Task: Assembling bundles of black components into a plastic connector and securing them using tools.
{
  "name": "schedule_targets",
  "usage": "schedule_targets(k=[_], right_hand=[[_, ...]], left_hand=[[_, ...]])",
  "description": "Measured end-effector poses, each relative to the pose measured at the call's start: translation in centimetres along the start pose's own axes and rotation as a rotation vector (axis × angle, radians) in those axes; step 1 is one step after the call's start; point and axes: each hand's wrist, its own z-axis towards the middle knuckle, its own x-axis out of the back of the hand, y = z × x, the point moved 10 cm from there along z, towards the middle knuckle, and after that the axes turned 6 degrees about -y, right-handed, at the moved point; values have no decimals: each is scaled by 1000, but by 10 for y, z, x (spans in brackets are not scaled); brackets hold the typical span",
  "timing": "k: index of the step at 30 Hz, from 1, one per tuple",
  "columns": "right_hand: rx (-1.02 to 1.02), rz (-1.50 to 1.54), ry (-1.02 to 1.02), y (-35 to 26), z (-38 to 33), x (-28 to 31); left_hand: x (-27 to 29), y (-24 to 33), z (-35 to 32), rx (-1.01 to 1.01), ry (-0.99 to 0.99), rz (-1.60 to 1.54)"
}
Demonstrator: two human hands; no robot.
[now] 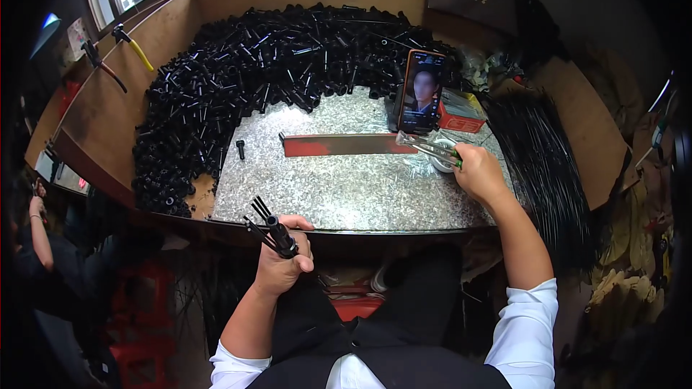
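My left grip closes on a black tube with rods, axis tilted up-left, at the table's near edge; right grip clasps a clear tool by the right edge.

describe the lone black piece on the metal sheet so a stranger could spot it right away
Start at the shiny patterned metal sheet on the workbench, then find the long red bar lying across it. Just left of the bar's end lies one small black tube piece, alone, apart from the big black heap.
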Motion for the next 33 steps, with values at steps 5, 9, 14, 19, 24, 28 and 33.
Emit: schedule_targets(k=[5, 9, 14, 19, 24, 28, 33], right_hand=[[-66, -159, -225, 14, 26, -29], [-27, -188, -296, 8, 32, -39], [-50, -148, -274, 5, 32, -37], [-64, -83, -215, 9, 32, -32], [-74, -68, -187, 13, 31, -32], [-83, -46, -160, 10, 29, -28], [-32, 15, -49, 9, 24, -20]], left_hand=[[-6, -6, -3, 31, -38, -44], [-7, -9, -5, 33, -68, -16], [-7, -11, -4, 52, -90, 6], [-5, -15, -3, 37, -106, 44], [-6, -15, -2, 23, -121, 47], [-5, -15, -3, 55, -109, 33], [-7, -13, -4, 45, -107, 39]])
